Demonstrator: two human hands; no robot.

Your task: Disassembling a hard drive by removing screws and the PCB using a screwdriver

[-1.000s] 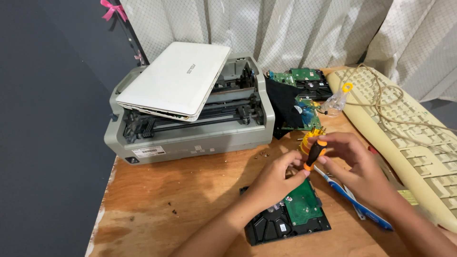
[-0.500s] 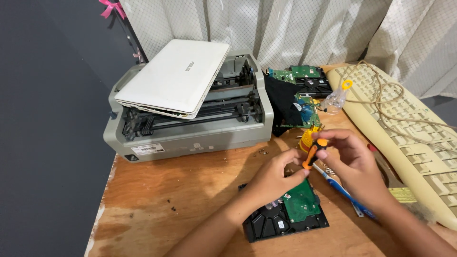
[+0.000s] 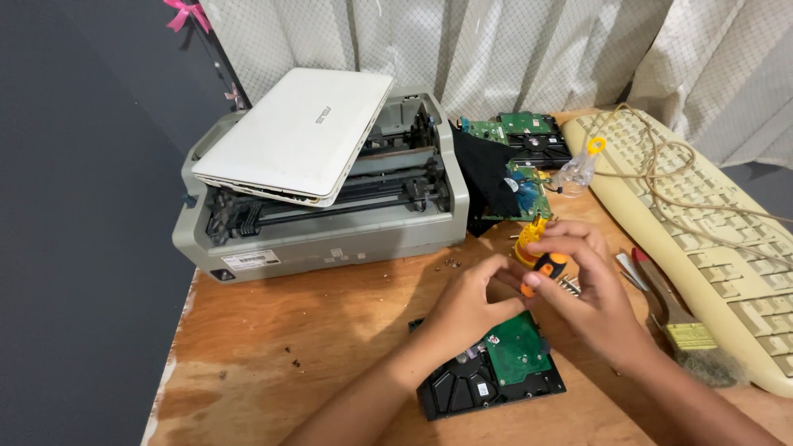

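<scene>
Both hands on small screwdriver above hard drive

Right hand (image 3: 591,285) grips orange-black screwdriver (image 3: 545,268); left hand (image 3: 471,306) touches its tip, over hard drive (image 3: 487,376) on wooden bench (image 3: 289,347); printer (image 3: 330,198) behind.

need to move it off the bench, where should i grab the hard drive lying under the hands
Take the hard drive by its two long side edges, coming from above at the near end. It lies flat with the green circuit board facing up, so keep fingers off that face. The left hand and right hand, busy with the orange-and-black screwdriver, hover over its far end, leaving the near end free.
</scene>
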